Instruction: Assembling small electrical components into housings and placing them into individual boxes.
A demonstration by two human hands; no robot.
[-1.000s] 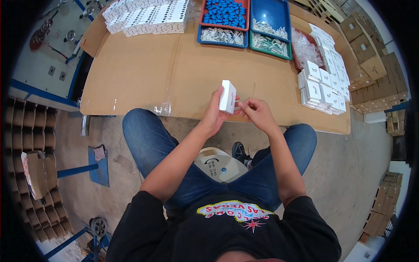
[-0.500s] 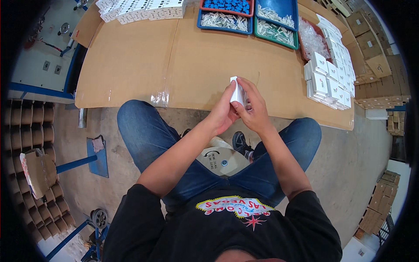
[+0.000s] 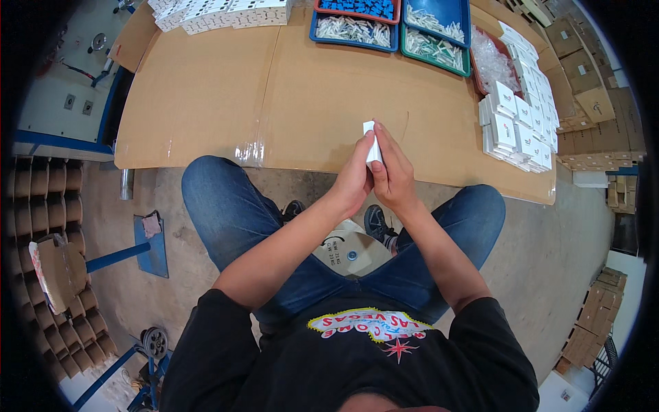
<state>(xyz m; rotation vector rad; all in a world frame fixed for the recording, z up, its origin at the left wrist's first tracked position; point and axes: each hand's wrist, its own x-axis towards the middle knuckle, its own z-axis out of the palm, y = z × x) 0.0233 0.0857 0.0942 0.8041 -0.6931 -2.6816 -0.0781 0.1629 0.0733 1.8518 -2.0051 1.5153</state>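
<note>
Looking down from the head camera, the left hand (image 3: 353,180) and the right hand (image 3: 392,177) were pressed together around a small white box (image 3: 371,142), both closed on it, fingers wrapped along its sides. The box stood upright between the palms, just above the near edge of the bench (image 3: 206,96), which was covered in brown cardboard. Far across the bench sat a blue tray (image 3: 314,27) of pale small parts, with a green tray (image 3: 439,58) of similar parts just beside it. To the right lay stacks of white boxes (image 3: 511,127), well apart from the hands. More white boxes (image 3: 220,12) lined the far left edge. Below the hands, the person's knees in blue jeans (image 3: 226,206) framed a white bucket (image 3: 343,250) on the floor.
</note>
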